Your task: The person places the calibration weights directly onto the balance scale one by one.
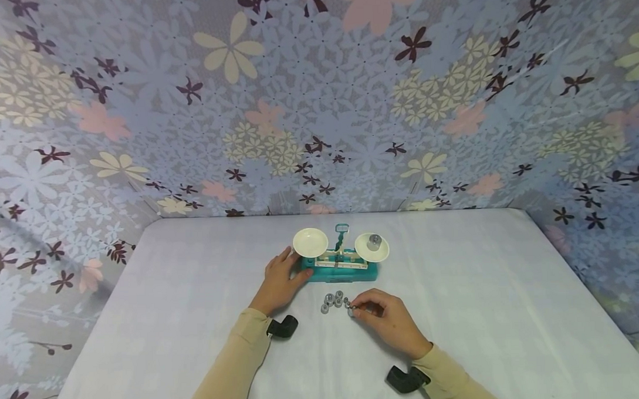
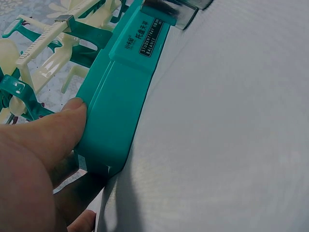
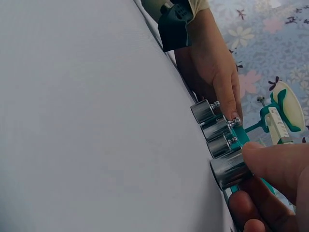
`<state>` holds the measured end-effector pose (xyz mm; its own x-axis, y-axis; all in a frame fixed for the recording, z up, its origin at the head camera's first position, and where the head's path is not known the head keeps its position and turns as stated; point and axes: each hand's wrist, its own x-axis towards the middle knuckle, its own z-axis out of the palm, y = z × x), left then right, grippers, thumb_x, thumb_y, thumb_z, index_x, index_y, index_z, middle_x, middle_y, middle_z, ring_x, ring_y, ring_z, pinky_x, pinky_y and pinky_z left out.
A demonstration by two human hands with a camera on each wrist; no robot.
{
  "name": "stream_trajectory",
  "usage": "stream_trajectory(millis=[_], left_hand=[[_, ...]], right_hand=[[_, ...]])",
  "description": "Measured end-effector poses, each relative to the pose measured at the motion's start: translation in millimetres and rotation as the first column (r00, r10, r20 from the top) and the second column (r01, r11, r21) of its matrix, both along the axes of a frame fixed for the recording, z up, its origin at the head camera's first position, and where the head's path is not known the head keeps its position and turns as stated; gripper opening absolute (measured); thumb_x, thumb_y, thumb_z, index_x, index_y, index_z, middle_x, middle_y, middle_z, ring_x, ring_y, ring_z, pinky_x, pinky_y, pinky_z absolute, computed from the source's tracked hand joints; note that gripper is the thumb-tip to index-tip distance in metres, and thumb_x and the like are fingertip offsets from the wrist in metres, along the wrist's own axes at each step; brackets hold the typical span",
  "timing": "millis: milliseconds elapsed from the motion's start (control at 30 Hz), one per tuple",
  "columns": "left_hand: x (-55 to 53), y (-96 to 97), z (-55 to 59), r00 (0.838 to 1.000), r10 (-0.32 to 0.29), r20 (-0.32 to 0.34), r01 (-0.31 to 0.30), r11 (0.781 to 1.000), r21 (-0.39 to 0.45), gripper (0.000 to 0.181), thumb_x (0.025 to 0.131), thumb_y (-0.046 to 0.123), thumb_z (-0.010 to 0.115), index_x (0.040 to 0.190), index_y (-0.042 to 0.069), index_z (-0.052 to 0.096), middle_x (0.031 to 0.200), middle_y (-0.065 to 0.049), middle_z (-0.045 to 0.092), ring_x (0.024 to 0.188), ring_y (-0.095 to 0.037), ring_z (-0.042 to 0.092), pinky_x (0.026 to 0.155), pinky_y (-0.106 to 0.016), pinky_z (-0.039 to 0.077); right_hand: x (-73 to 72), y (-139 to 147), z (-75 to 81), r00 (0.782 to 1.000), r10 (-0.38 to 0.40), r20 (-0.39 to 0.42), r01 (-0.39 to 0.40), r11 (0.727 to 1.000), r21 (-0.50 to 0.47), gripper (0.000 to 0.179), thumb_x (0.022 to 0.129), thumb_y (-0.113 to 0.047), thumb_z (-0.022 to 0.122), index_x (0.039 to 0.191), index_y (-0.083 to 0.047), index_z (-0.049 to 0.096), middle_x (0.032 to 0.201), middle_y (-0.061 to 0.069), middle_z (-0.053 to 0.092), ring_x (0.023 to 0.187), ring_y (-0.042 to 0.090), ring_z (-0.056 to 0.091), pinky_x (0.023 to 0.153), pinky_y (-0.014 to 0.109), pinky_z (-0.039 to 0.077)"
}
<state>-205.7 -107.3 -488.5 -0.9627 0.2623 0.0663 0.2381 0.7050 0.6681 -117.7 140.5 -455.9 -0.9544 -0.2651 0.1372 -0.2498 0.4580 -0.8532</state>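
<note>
Positioned toward the far edge of the counter (image 1: 486,287), about midway between the far-left and far-right corners: teal balance (image 1: 339,275), upright, with a label plate (image 2: 151,37) on the front of the base and a graduated beam (image 1: 348,265) above it. Mounted at opposite ends: left pan (image 1: 310,242) and right pan (image 1: 381,256), both cream and shallow. Standing in the right pan: cylindrical weight (image 1: 374,242), metallic, well inside the rim. Rising between the pans: teal column (image 1: 342,234) with a small framed window at the top. Left grip (image 1: 279,282): grasping the left end of the balance base, thumb on the upper surface, one finger against the end, close beside the left pan. Right grip (image 1: 385,317): pinching a metal weight (image 3: 231,169) between thumb and fingers, on the near side of the balance, farther from the far edge; contact of that weight with the counter not determinable. Grouped just left of the pinched weight, likewise on the near side of the balance: loose weights (image 1: 329,299), metallic, knob-topped, set close together; exact contacts too small to tell. Worn at both wrists, over beige sleeves (image 1: 235,355): black wrist mounts (image 1: 284,327). Extending beyond the far edge and along the left and right edges: floral fabric (image 1: 321,105).
</note>
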Motion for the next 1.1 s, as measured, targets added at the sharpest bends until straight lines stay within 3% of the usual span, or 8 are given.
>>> stream_trajectory(millis=[700, 900, 1100], left_hand=[[-0.6, -0.4, -1.2, 1.000, 0.011, -0.004, -0.011, 1.000, 0.012, 0.066, 0.090, 0.047, 0.054, 0.143, 0.011, 0.037, 0.144, -0.013, 0.038, 0.138, -0.027, 0.022, 0.112, -0.049, 0.009], [-0.8, -0.4, -2.0, 1.000, 0.009, -0.007, -0.009, 1.000, 0.010, 0.066, 0.090, 0.047, 0.054, 0.143, 0.012, 0.037, 0.144, -0.013, 0.038, 0.138, -0.027, 0.021, 0.111, -0.050, 0.009], [-0.4, -0.2, -0.1, 1.000, 0.005, -0.002, -0.005, 1.000, 0.018, 0.066, 0.090, 0.047, 0.055, 0.143, 0.011, 0.037, 0.144, -0.013, 0.038, 0.138, -0.028, 0.021, 0.111, -0.051, 0.009]], right_hand=[[0.2, 0.7, 0.8, 1.000, 0.004, 0.003, -0.004, 1.000, 0.005, 0.011, 0.085, -0.008, 0.067, 0.096, -0.007, 0.069, 0.094, 0.003, 0.067, 0.073, 0.015, 0.057, 0.063, 0.023, 0.048], [-5.3, 4.1, -16.0, 1.000, -0.007, -0.018, 0.007, 1.000, -0.024, 0.011, 0.084, -0.009, 0.067, 0.095, -0.009, 0.069, 0.094, 0.002, 0.067, 0.075, 0.015, 0.059, 0.063, 0.024, 0.049], [-13.2, 11.1, -36.1, 0.999, -0.010, -0.032, 0.008, 0.999, -0.051, 0.010, 0.085, -0.021, 0.068, 0.094, -0.021, 0.069, 0.091, -0.008, 0.066, 0.072, 0.011, 0.058, 0.062, 0.024, 0.049]])
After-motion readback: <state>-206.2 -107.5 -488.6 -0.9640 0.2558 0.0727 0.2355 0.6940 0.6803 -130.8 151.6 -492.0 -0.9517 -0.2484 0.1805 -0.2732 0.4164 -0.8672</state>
